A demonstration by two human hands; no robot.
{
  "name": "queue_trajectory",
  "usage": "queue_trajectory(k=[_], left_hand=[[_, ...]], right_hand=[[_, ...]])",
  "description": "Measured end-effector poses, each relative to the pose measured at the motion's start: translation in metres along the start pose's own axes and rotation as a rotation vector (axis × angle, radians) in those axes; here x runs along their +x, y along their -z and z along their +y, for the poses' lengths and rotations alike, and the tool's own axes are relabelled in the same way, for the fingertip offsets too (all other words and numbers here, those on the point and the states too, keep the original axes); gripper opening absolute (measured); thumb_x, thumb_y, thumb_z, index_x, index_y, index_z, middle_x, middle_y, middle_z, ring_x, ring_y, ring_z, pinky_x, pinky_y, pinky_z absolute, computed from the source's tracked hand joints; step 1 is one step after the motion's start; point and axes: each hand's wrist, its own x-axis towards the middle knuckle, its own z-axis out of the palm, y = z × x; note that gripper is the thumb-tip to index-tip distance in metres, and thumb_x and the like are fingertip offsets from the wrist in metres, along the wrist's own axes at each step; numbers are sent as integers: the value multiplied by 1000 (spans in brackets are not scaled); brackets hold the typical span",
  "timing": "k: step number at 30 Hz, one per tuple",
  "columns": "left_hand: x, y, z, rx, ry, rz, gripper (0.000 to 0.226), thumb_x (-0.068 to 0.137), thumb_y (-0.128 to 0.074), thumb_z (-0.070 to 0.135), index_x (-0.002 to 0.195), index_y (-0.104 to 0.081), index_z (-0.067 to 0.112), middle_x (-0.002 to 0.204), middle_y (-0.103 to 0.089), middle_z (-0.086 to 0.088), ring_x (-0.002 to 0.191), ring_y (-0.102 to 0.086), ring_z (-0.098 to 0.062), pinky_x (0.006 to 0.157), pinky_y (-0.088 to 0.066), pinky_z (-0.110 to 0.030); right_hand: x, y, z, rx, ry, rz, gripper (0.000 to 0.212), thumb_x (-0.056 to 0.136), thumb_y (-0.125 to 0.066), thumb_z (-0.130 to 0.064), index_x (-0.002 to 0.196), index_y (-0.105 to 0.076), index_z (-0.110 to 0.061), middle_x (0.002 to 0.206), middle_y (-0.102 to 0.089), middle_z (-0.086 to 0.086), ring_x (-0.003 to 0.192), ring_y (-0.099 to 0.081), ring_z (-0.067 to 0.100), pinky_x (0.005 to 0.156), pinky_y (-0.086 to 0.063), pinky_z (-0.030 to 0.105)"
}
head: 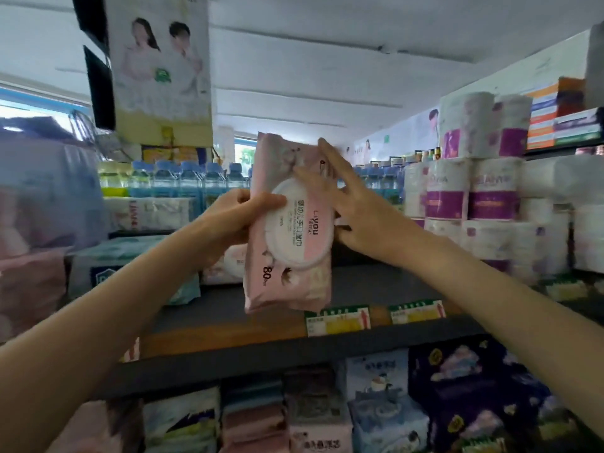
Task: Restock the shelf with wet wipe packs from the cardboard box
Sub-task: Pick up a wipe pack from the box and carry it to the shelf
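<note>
Head view. The soft pink plastic wet wipe pack [289,223] with the white oval flip lid is held in the air above the front edge of the dark grey shelf board [376,286], not yet resting on it. Its long axis stands close to vertical, the top end tilted slightly away from the person, the lid face turned toward the camera. The printed text runs sideways, so the pack is turned a quarter from its reading position.

The left hand [235,217] grips the pack at its left edge, mid-height, thumb across the lid rim and fingers curled behind. The right hand [346,197] lies flat against the upper right part of the pack, fingers straight and spread; it steadies and does not clamp. The left hand carries the load. Both hands sit at roughly equal reach from the shelf.

The bare stretch of shelf board lies directly behind and below the pack. To its left edge sit a similar pink pack [225,266] and a pale blue soft pack [130,273]; to its right edge stand white and purple toilet roll bundles [474,194]. Yellow and green price tags [340,320] line the front edge beneath the pack.

Judgement: the next move is a forward and downward placement into that gap. The cardboard box is not in view.
</note>
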Motion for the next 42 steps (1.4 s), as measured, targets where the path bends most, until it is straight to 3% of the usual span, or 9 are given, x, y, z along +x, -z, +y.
queue_trajectory(k=[4, 9, 17, 22, 26, 29, 32, 38, 42], left_hand=[[9, 16, 6, 255, 70, -23, 32, 80, -57, 43, 100, -55, 19, 85, -67, 0, 68, -65, -13, 55, -49, -20], [16, 23, 18, 378, 52, -26, 44, 61, -69, 51, 93, -56, 23, 75, -67, 7, 56, -64, -3, 54, -48, -18], [26, 27, 47, 611, -16, 29, 67, 58, -65, 62, 108, -57, 17, 87, -66, 2, 70, -60, -12, 57, -44, -21], [34, 26, 32, 394, 26, 149, 41, 80, -62, 41, 106, -55, 10, 91, -68, -3, 76, -66, -13, 55, -54, -19], [36, 26, 9, 171, 95, 239, 28, 83, -60, 39, 88, -58, 11, 87, -69, -4, 74, -66, -15, 59, -56, -20], [39, 21, -11, -44, 125, 268, 35, 83, -59, 40, 96, -60, 8, 100, -70, -12, 87, -69, -23, 77, -58, -30], [43, 13, -25, -176, 217, 265, 25, 84, -60, 34, 95, -59, 11, 98, -70, -11, 90, -68, -25, 80, -57, -34], [26, 62, -35, -275, 515, 148, 21, 85, -60, 13, 104, -51, 8, 108, -58, -20, 92, -63, -29, 79, -58, -38], [30, 78, -47, 249, 457, 221, 38, 86, -60, 15, 123, -52, 7, 123, -55, -13, 113, -55, -26, 98, -48, -36]], right_hand=[[11, -23, 17, -64, 37, 197, 95, 68, -80, -23, 143, -22, -28, 146, -7, -4, 125, -41, 34, 87, -53, 45], [20, -22, 25, 17, 7, 273, 87, 66, -65, -51, 140, -25, -29, 142, -13, -2, 114, -47, 30, 92, -47, 51], [32, -26, 22, -201, -121, 440, 92, 61, -83, -27, 135, -29, -25, 118, -25, 6, 102, -39, 26, 77, -46, 43], [52, -28, 17, 417, -368, 247, 67, 88, -56, -8, 145, -26, -28, 99, -50, -2, 73, -52, 9, 68, -47, 10], [58, -27, 13, 1173, -440, 204, 68, 90, -54, -11, 146, -20, -31, 104, -66, 8, 96, -64, 17, 97, -48, 34], [66, -45, 0, 631, -187, 70, 103, 73, -74, -40, 145, -1, -36, 127, -45, -6, 109, -48, 7, 95, -43, 27], [80, -69, 6, 65, -12, 28, 117, 61, -71, -60, 140, 13, -40, 144, -23, 5, 129, -28, 23, 108, -32, 42], [62, -123, 32, -190, 239, -404, 115, 66, -67, -62, 142, 17, -41, 152, -5, 5, 135, -22, 28, 112, -25, 41], [68, -136, 23, -140, 341, -516, 113, 70, -67, -60, 144, 14, -32, 151, -22, -2, 133, -28, 17, 110, -22, 28]])
